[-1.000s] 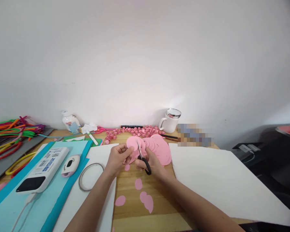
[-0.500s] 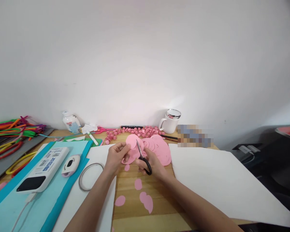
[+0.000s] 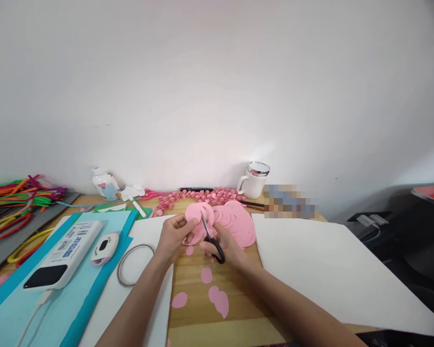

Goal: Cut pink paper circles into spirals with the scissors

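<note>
My left hand (image 3: pixel 173 236) pinches a round pink paper piece (image 3: pixel 196 214) and holds it up over the wooden table (image 3: pixel 195 318). My right hand (image 3: pixel 226 246) grips black-handled scissors (image 3: pixel 211 238), whose blades point up into the pink piece. A pile of pink paper circles (image 3: pixel 238 221) lies just behind my right hand. Pink offcuts (image 3: pixel 219 299) lie on the wood below my hands.
Large white sheets (image 3: pixel 329 270) lie right and left of the hands, a wire ring (image 3: pixel 133 262) on the left one. On blue foam (image 3: pixel 21 308) lie a power bank (image 3: pixel 63 253) and a small white device (image 3: pixel 104 246). Pipe cleaners (image 3: pixel 14 202), a bottle (image 3: pixel 104 183), pink paper beads (image 3: pixel 198 195) and a mug (image 3: pixel 253 180) stand at the back.
The pink piece has turned a little in my left hand and the scissors have shifted slightly left along its edge. Both hands stay in the same place.
</note>
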Tool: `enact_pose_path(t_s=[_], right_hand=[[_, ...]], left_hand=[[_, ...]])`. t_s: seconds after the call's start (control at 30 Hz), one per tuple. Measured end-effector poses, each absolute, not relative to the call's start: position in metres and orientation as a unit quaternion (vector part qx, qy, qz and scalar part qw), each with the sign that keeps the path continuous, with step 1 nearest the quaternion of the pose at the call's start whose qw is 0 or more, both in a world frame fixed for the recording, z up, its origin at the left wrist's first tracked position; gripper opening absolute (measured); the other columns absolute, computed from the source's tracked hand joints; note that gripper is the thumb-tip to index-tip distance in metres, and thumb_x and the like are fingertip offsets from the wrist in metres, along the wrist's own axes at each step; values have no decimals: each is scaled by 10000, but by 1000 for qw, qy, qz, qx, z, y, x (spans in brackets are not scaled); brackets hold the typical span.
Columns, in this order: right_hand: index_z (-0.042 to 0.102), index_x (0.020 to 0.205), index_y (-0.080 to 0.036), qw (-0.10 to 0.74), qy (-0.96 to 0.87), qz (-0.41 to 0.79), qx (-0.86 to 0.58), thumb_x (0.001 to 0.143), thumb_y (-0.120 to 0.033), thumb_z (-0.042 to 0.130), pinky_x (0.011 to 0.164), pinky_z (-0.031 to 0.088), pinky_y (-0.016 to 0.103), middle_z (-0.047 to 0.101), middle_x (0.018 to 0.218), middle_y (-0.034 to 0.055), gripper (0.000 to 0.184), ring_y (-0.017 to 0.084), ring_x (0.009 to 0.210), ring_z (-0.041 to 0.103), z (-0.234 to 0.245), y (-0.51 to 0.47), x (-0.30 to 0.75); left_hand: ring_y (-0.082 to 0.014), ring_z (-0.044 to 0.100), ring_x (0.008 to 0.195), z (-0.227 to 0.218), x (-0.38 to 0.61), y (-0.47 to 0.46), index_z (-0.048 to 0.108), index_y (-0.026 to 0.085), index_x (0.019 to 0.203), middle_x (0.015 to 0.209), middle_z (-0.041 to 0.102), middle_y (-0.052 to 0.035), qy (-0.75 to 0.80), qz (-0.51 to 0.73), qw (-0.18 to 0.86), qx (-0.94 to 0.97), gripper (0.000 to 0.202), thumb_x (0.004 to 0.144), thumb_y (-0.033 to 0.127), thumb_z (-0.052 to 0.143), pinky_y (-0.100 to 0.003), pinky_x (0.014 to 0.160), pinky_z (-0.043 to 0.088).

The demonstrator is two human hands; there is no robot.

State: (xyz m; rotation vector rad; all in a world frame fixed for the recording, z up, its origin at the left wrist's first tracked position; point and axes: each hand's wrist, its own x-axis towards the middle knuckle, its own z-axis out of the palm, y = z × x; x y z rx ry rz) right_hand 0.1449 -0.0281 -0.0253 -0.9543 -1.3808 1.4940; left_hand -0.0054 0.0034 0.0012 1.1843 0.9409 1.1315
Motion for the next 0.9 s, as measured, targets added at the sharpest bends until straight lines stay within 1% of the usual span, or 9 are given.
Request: enact_pose_path(t_s=[0.17,0.3,0.43,0.57,0.73,0.83,0.9], right_hand=[[414,1043,-205,446,-556,590,-380,627,-409,762,459,388,216,573,619,-53,579,114,500,516,-22,-26,147],[412,1019,-208,453,-553,593,-370,622,-404,769,505,386,222,568,660,-45,569,117,559,508,-20,-26,149],[408,997,-202,452,-551,593,-375,621,-369,774,462,316,195,518,614,-70,551,86,513,428,-23,-26,150],[385,979,-210,440,-553,585,-398,631,-378,757,434,274,185,486,549,-94,536,84,478,405,-27,-24,150],[375,986,-219,435,-549,584,-410,647,-388,737,431,301,188,480,506,-106,524,88,439,422,-26,-25,149],[394,1039,-208,440,-549,582,-408,659,-384,727,415,302,183,492,507,-102,535,81,412,416,-23,-25,149],[396,1090,-190,439,-550,582,-407,661,-389,724,401,293,180,503,492,-100,576,80,398,412,-24,-25,149]], left_hand=[[-41,357,344,4,-5,1,559,141,587,421,480,54,412,449,585,535,263,645,326,736,-184,367,220],[-39,365,344,6,-4,-1,557,140,576,425,485,52,420,447,581,535,266,644,325,735,-180,366,220],[-42,362,334,4,-4,0,551,145,581,413,484,55,416,451,584,532,271,652,339,728,-180,360,227],[-38,342,332,0,-6,3,542,149,590,411,482,60,417,468,582,517,275,633,328,745,-177,359,227],[-37,321,330,-3,-8,5,542,153,604,406,471,65,410,473,587,513,285,635,349,747,-180,358,217],[-36,309,332,-2,-7,5,524,157,586,391,450,68,410,480,584,509,316,646,385,734,-179,360,212],[-34,302,329,0,-6,4,517,158,580,380,440,70,416,484,579,507,326,640,395,734,-178,358,205]])
